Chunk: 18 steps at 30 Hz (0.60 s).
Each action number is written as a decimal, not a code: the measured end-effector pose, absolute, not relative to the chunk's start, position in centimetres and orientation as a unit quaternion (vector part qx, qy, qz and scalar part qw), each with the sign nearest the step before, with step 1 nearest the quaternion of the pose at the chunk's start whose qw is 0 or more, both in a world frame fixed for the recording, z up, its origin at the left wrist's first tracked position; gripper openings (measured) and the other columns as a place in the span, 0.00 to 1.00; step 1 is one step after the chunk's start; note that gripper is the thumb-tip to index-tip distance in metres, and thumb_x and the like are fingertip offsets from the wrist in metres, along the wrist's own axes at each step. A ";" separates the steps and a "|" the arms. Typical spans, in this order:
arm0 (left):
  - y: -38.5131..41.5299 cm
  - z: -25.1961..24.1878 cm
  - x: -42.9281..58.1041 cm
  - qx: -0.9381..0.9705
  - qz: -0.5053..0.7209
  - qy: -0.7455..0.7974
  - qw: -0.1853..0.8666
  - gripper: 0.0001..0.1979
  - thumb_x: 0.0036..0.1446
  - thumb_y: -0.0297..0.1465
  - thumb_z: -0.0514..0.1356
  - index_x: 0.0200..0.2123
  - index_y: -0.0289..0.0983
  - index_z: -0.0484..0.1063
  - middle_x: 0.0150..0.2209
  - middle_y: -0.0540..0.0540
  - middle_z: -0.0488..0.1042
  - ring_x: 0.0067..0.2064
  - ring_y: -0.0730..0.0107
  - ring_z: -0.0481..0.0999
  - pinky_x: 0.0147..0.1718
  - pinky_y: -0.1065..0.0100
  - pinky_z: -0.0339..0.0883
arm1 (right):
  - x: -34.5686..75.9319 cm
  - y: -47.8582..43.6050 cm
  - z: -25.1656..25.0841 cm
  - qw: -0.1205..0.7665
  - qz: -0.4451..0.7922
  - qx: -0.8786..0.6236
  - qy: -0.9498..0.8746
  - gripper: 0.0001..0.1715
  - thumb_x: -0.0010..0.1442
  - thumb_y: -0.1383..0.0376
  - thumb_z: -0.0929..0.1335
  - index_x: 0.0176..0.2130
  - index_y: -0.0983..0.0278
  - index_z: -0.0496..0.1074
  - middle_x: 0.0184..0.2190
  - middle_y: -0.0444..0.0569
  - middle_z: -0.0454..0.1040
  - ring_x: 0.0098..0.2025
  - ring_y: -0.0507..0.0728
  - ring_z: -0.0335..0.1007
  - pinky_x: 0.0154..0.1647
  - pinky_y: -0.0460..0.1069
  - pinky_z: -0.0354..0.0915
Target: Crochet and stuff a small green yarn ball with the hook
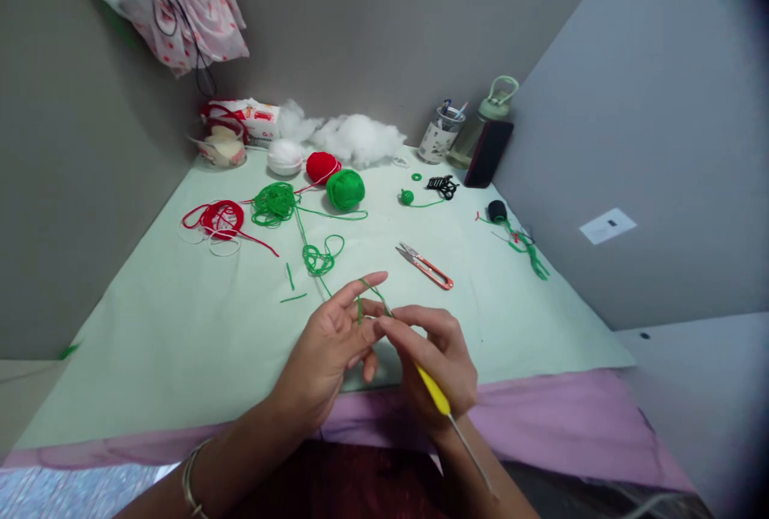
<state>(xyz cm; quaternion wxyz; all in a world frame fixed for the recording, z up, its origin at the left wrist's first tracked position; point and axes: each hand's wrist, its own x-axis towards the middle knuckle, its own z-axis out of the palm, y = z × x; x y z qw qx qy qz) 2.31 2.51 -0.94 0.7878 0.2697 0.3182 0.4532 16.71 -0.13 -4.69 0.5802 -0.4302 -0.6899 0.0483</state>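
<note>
My right hand (436, 351) is closed around a crochet hook (433, 389) with a yellow grip; its bare metal end points down toward my wrist. The hook's tip meets green yarn (372, 288) at my left hand (336, 343). That yarn runs over my raised left index finger, while the left thumb and the other fingers pinch it near the tip. From there the strand leads back to a loose green tangle (318, 259) on the table. Beyond my right hand lie orange-handled thread snips (425, 265).
Farther back are a green yarn ball (345, 190), red yarn ball (323, 167), white yarn ball (284, 157) and white stuffing (360, 139). Red yarn (222, 219) lies left. At right stand a phone (489, 154), bottle (474, 130) and pen cup (441, 134). Walls enclose the table.
</note>
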 end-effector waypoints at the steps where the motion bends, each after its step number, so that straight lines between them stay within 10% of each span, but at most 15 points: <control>1: 2.5 -0.8 2.3 0.264 0.446 0.312 0.796 0.35 0.52 0.33 0.75 0.62 0.38 0.70 0.35 0.54 0.72 0.19 0.89 0.54 0.16 0.79 0.62 | 16.5 -0.1 -4.6 0.609 0.079 -0.426 -0.664 0.25 0.67 0.72 0.70 0.56 0.45 0.79 0.43 0.49 0.80 0.42 0.58 0.79 0.38 0.53 0.77; 18: 2.8 -0.8 1.8 0.365 0.485 0.393 0.691 0.32 0.52 0.29 0.75 0.61 0.41 0.74 0.33 0.54 0.73 0.22 0.82 0.69 0.21 0.76 0.68 | 16.9 0.3 -3.2 0.624 0.277 -0.435 -0.587 0.13 0.69 0.68 0.69 0.46 0.54 0.83 0.37 0.48 0.79 0.34 0.54 0.76 0.34 0.51 0.74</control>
